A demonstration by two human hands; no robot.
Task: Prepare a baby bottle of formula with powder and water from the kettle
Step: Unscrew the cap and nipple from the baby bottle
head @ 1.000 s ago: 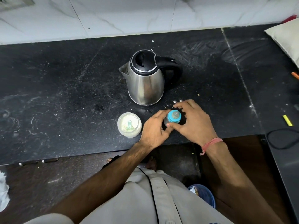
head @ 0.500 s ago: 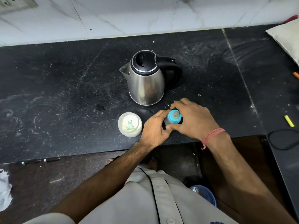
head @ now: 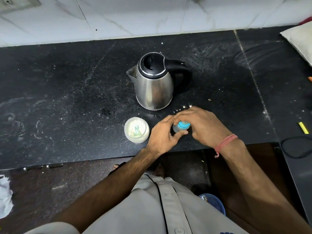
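Note:
A small clear baby bottle (head: 177, 128) with a blue collar and teat (head: 183, 125) stands on the black counter (head: 67, 105) near its front edge. My left hand (head: 162, 135) wraps the bottle's body from the left. My right hand (head: 202, 124) covers the blue top from the right, fingers curled over it. A steel electric kettle (head: 154, 83) with a black lid and handle stands just behind the hands, spout to the left. An open jar of white powder (head: 136, 130) with a green scoop in it sits left of my left hand.
Spilled powder specks dot the counter by the kettle. A white tiled wall (head: 152, 14) backs the counter. A pale cushion (head: 300, 39), a yellow piece (head: 303, 127) and a black cable (head: 293, 149) lie at the right. A blue bin (head: 214, 202) stands on the floor below.
My right hand has turned over the bottle's top, its fingers now hiding most of the teat. The left hand keeps its hold on the bottle's body.

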